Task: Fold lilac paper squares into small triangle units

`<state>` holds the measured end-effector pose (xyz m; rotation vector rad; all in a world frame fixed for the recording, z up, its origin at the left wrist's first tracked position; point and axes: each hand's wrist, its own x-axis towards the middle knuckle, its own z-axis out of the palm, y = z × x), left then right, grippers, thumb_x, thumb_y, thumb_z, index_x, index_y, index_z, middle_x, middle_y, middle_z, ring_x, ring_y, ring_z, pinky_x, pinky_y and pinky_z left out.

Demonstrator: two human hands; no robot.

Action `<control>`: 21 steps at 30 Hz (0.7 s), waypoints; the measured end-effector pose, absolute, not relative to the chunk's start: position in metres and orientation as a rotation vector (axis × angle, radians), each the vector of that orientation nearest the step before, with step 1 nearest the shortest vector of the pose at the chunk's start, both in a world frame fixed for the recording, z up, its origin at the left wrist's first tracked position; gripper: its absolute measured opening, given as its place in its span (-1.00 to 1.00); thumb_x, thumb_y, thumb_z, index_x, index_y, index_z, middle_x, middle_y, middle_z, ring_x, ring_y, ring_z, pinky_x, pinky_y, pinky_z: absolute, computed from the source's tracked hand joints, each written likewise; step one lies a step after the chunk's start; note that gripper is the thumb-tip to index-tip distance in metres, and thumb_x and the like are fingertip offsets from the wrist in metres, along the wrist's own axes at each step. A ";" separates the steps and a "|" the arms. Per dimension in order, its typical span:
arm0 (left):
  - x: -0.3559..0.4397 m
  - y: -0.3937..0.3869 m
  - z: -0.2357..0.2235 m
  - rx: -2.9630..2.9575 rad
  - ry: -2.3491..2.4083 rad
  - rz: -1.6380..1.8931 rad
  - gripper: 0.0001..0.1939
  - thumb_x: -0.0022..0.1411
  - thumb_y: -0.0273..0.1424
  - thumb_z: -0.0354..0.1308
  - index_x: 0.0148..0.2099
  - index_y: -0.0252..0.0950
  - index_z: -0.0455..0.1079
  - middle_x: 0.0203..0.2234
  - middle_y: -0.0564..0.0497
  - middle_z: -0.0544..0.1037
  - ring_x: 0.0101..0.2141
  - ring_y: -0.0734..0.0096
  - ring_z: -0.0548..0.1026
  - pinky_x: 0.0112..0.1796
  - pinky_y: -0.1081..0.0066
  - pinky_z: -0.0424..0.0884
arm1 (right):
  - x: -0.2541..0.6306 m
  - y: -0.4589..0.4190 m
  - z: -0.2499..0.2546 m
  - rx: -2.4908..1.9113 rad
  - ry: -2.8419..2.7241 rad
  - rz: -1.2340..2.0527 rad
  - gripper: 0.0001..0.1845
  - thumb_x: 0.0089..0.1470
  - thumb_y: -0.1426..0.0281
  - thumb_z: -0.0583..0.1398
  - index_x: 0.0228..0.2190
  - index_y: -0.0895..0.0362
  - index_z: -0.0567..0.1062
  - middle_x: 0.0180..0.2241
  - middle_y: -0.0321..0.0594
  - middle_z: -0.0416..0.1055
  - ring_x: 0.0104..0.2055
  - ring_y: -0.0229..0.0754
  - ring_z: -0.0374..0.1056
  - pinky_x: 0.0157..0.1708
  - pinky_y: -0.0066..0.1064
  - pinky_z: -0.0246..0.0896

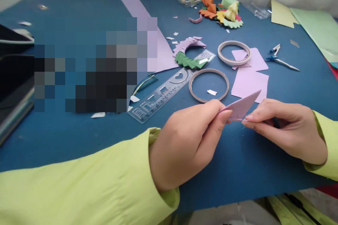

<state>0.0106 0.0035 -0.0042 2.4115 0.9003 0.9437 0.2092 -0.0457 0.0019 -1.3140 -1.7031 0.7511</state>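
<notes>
A small folded lilac paper piece, pointed at its upper right, is held just above the blue table. My left hand pinches its left end between thumb and fingers. My right hand pinches its lower right edge with fingertips pressed together. Both wrists wear yellow-green sleeves. Flat lilac paper squares lie just behind the held piece.
Two tape rings, a clear stencil ruler, a half ring of folded lilac and green pieces, a compass, a colourful folded paper heap, and green and yellow sheets lie on the table. A dark device is at the left edge.
</notes>
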 end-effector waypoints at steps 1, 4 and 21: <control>0.011 0.003 -0.004 2.408 0.900 0.943 -0.70 0.37 -0.44 -0.11 -0.45 -0.22 0.19 -0.67 0.20 0.29 -0.70 0.55 0.24 -0.56 0.49 0.19 | 0.209 -0.046 0.002 -1.304 -1.708 0.741 -0.95 0.03 0.48 0.29 -0.42 0.09 0.55 -0.46 -0.30 0.51 -0.46 -0.31 0.35 -0.49 -0.46 0.22; 0.010 0.003 -0.004 2.397 0.900 0.923 -0.71 0.37 -0.45 -0.11 -0.45 -0.21 0.19 -0.65 0.19 0.31 -0.69 0.55 0.25 -0.56 0.48 0.20 | 0.208 -0.045 0.003 -1.309 -1.710 0.742 -0.95 0.02 0.48 0.29 -0.41 0.09 0.54 -0.45 -0.32 0.51 -0.46 -0.32 0.36 -0.47 -0.48 0.23; 0.010 -0.007 -0.004 2.589 0.802 0.906 -0.73 0.41 -0.45 -0.18 -0.33 -0.25 0.25 -0.62 0.11 0.30 -0.60 0.42 0.25 -0.53 0.38 0.14 | 0.213 -0.052 0.009 -1.254 -2.130 0.699 -0.72 0.31 0.40 -0.04 -0.45 0.09 0.30 -0.56 -0.36 0.31 -0.54 -0.35 0.26 -0.50 -0.52 0.16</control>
